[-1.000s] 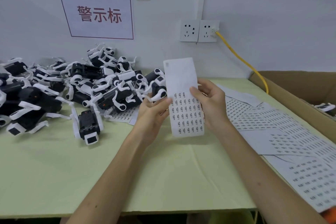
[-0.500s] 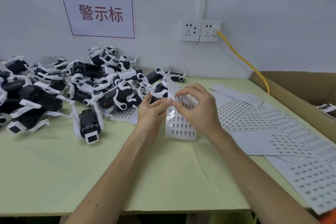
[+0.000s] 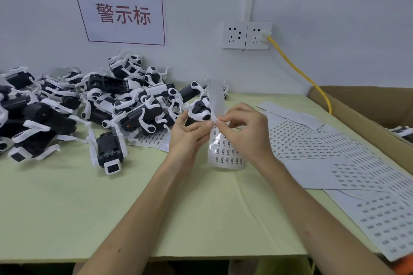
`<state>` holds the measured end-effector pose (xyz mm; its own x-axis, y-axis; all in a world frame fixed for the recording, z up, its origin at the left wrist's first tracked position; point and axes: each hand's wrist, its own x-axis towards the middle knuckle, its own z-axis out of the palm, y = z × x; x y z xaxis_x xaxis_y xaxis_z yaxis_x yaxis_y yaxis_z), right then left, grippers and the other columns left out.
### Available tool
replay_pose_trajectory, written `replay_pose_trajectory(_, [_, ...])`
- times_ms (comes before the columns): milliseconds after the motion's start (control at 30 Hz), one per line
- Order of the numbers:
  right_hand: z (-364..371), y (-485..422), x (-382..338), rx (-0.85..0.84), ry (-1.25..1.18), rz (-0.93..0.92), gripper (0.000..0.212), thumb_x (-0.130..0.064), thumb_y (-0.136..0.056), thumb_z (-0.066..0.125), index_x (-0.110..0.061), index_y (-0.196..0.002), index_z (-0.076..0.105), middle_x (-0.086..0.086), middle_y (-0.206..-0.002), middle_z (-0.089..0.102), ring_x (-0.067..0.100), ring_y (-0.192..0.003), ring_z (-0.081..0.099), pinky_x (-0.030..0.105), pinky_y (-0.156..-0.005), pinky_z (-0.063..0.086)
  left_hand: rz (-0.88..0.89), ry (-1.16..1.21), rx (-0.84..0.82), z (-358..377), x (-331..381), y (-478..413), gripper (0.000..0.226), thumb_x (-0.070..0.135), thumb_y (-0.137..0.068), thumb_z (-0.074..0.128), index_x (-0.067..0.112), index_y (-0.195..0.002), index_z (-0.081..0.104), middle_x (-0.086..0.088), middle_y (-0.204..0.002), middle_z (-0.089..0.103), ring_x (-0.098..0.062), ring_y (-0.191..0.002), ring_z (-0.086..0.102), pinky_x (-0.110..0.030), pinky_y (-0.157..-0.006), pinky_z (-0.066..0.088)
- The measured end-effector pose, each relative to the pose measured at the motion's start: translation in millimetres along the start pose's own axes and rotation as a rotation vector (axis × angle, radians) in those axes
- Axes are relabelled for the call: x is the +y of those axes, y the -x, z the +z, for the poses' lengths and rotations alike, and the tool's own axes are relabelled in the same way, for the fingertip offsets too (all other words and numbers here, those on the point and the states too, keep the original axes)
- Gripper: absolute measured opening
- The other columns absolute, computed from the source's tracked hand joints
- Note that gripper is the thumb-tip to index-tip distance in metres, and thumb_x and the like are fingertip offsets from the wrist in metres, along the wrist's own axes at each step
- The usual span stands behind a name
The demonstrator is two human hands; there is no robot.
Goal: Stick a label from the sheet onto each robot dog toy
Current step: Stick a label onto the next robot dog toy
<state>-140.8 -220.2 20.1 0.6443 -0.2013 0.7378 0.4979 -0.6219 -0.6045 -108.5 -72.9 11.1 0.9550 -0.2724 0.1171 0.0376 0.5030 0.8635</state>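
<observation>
Head view shows both hands raised over the counter (image 3: 89, 219), pinched closed on 1 label sheet (image 3: 224, 152). The left hand (image 3: 190, 134) grips its left edge; the right hand (image 3: 243, 134) nips near the top, seemingly lifting a label, though the label itself is too small to tell. Robot dog toys (image 3: 111, 109) lie heaped at the left, 1 (image 3: 108, 152) apart in front. Whether any bears a label cannot be told. More sheets (image 3: 335, 154) spread right; a cardboard box (image 3: 362, 107) holds at least 1 toy. Most work looks ahead.
</observation>
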Motion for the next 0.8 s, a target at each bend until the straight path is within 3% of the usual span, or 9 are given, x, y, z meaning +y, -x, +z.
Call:
replay_pose_trajectory(133, [-0.5,-0.5,-1.3,-0.035,-0.030,0.050,0.009,-0.006,-0.079,0.082,-0.015,-0.078,0.079,-0.012,-0.083,0.066,0.015,-0.063,0.064,0.023,-0.065,0.054,-0.003,-0.009,0.023,0.0,1.6,1.0,0.077,-0.009,-0.093,0.066,0.001,-0.157,0.023,-0.032,-0.122,0.068,-0.036,-0.107,0.069,-0.044,-0.102,0.056])
replay_pose_trajectory(267, [-2.0,-1.9,-1.6,-0.057,-0.063,0.121,0.010,-0.007,-0.081,0.081,-0.016,-0.078,0.079,-0.011,-0.082,0.067,0.016,-0.067,0.063,0.026,-0.067,0.053,-0.004,-0.036,0.029,0.3,2.0,0.5,0.078,-0.010,-0.094,0.065,0.001,-0.158,0.022,-0.024,-0.110,0.070,-0.030,-0.098,0.069,-0.041,-0.098,0.057])
replay_pose_trajectory(400, [-3.6,-3.4,-1.5,-0.061,-0.111,0.203,0.009,-0.005,-0.083,0.079,-0.012,-0.077,0.077,-0.005,-0.083,0.068,0.014,-0.070,0.062,0.022,-0.068,0.049,-0.012,-0.062,0.029,0.0,1.1,0.1,0.078,-0.009,-0.094,0.065,0.001,-0.158,0.022,-0.031,-0.119,0.067,-0.036,-0.108,0.066,-0.052,-0.110,0.049])
replay_pose_trajectory(600, [-4.6,-6.0,0.0,-0.030,-0.062,0.213,0.004,-0.010,-0.089,0.075,-0.012,-0.085,0.077,-0.003,-0.100,0.065,-0.001,-0.075,0.060,0.014,-0.073,0.047,-0.008,-0.068,0.038,-1.0,0.0,-1.0,0.076,-0.010,-0.094,0.064,0.001,-0.158,0.024,-0.031,-0.126,0.067,-0.044,-0.122,0.064,-0.051,-0.109,0.050])
replay_pose_trajectory(700, [-6.2,-9.9,1.8,0.047,-0.183,0.365,0.004,-0.013,-0.093,0.072,-0.014,-0.090,0.074,0.003,-0.113,0.064,-0.003,-0.089,0.062,0.017,-0.083,0.051,0.006,-0.037,0.058,-1.4,0.2,-1.7,0.076,-0.010,-0.094,0.064,0.000,-0.158,0.023,-0.028,-0.125,0.069,-0.042,-0.120,0.066,-0.046,-0.104,0.055])
replay_pose_trajectory(733, [-7.5,-11.6,2.1,0.070,-0.268,0.456,0.003,-0.014,-0.094,0.071,-0.014,-0.092,0.073,0.005,-0.114,0.066,0.003,-0.095,0.065,0.022,-0.087,0.053,0.009,-0.023,0.068,-2.0,1.1,-1.7,0.075,-0.009,-0.094,0.064,0.001,-0.157,0.024,-0.027,-0.124,0.069,-0.039,-0.117,0.068,-0.042,-0.100,0.057])
replay_pose_trajectory(800, [-11.3,-13.7,0.5,0.060,-0.510,0.669,0.004,-0.014,-0.096,0.068,-0.012,-0.097,0.072,0.006,-0.106,0.072,0.016,-0.093,0.069,0.031,-0.081,0.056,0.011,0.003,0.089,-3.4,2.1,-2.1,0.074,-0.009,-0.094,0.065,0.003,-0.157,0.026,-0.025,-0.123,0.070,-0.032,-0.108,0.070,-0.037,-0.093,0.059])
